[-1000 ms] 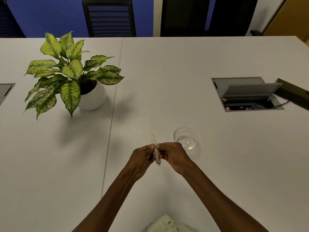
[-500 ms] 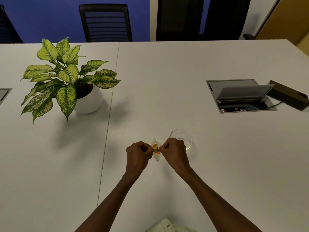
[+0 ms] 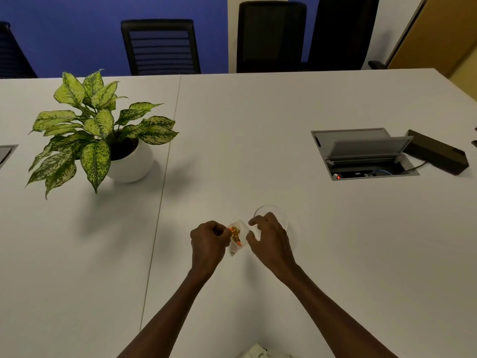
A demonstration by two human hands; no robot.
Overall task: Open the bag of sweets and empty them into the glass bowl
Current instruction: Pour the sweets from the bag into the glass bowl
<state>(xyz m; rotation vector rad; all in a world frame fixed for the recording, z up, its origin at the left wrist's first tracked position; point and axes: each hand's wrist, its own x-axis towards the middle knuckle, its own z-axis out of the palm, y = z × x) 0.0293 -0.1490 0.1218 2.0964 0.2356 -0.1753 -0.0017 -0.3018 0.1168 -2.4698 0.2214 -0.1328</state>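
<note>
A broad white table (image 3: 258,140) is spread across the view, with black mesh-backed office chairs (image 3: 160,46) ranged along its far edge. On the left a speckled green leafy plant in a round white pot (image 3: 130,165) is set; on the right a grey recessed cable box with its lid raised (image 3: 364,153) is seen. Near the middle, the small clear glass bowl (image 3: 280,213) is partly covered by the right hand (image 3: 268,241). The little clear plastic bag of orange sweets (image 3: 236,236) is held up between both hands, just left of the bowl: pinched by the closed left hand (image 3: 207,242), gripped at its other edge by the right fingertips (image 3: 251,223).
</note>
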